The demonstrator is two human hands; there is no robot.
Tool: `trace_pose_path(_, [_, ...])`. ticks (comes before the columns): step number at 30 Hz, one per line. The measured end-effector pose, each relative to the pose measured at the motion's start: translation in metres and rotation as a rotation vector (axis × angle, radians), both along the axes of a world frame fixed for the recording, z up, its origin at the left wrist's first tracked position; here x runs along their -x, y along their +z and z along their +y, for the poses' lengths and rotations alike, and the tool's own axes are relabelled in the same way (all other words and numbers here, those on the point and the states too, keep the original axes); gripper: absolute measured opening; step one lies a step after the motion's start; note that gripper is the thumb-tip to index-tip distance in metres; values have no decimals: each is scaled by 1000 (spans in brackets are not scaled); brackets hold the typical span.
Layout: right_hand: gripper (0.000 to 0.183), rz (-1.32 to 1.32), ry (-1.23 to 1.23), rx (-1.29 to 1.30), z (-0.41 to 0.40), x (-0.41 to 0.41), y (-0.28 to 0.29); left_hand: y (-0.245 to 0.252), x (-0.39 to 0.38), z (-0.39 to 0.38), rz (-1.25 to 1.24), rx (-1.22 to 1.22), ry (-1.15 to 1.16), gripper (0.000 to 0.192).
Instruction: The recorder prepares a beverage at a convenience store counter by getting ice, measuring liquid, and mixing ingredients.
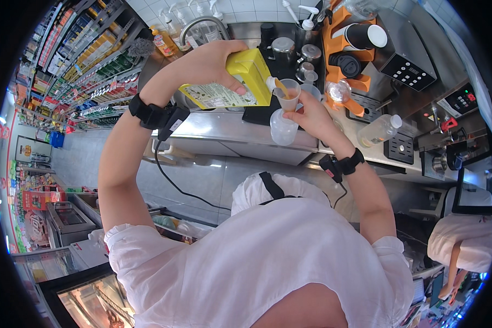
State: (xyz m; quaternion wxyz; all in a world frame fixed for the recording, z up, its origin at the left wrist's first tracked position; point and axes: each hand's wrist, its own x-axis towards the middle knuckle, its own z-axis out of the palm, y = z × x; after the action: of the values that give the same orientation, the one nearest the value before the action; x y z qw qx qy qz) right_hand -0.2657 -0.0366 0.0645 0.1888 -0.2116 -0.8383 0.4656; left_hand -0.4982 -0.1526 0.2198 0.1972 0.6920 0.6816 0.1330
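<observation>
My left hand (205, 61) grips a yellow carton (250, 78), tilted with its white spout (271, 83) toward the right. A stream of orange liquid (283, 88) runs from the spout into a small translucent plastic cup (289, 95). The fingers of my right hand (313, 117) hold that cup. Directly below it is a clear, rounded plastic container (283, 129) at the counter's front edge; whether my right hand also touches it, I cannot tell. Another translucent cup (310, 92) is partly hidden behind my right hand.
Metal pitchers (283, 47) stand behind on a black mat. A curved faucet (203, 20) and pump bottles are at back left. To the right are an orange cup rack (352, 57), a clear capped bottle (379, 130) and machines with control panels (410, 71). Another person (463, 242) is at far right.
</observation>
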Motion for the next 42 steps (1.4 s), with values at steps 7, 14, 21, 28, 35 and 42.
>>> trace_pose_path(7, [51,25,38,-41,-1,7,-10,-2,5,-1,50,-18,-53,77])
trace_pose_path(14, [48,15,51,-60,-4,8,-17,3,2,-3,55,55,-35,74])
trace_pose_path(21, [48,46,42,-58,-6,6,-19,0,3,-2,42,65,-23,73])
trace_pose_path(28, [47,12,-16,-6,-4,-2,-28,-35,14,-3,-171,-46,-50,69])
trace_pose_path(35, [52,8,-110,8,-3,-18,-30,-99,5,-11,-636,-113,65,76])
trace_pose_path(42, [50,-33,-152,-166,16,-34,-35,-163,-17,-46,-913,-260,295,76])
